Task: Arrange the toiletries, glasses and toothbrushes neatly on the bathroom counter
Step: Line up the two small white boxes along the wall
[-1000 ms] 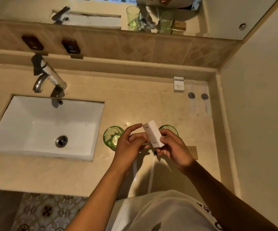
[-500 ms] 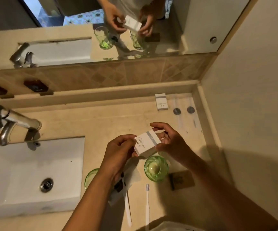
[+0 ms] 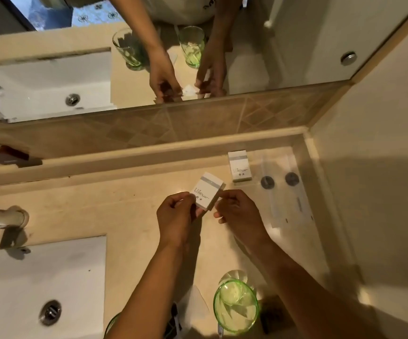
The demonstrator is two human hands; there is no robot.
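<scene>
The left hand (image 3: 176, 216) and right hand (image 3: 238, 212) pinch a white toiletry box (image 3: 207, 190) between them. A second white box (image 3: 240, 165) lies just beyond the grip.

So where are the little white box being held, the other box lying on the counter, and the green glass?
held white box (image 3: 207, 190), head view, on its printed face
white box on the counter (image 3: 240, 165), head view, on its top face
green glass (image 3: 236, 307), head view, inside its rim

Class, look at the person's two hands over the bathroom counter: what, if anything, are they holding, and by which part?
A small white box, pinched at its near end by the left hand and right hand.
</scene>
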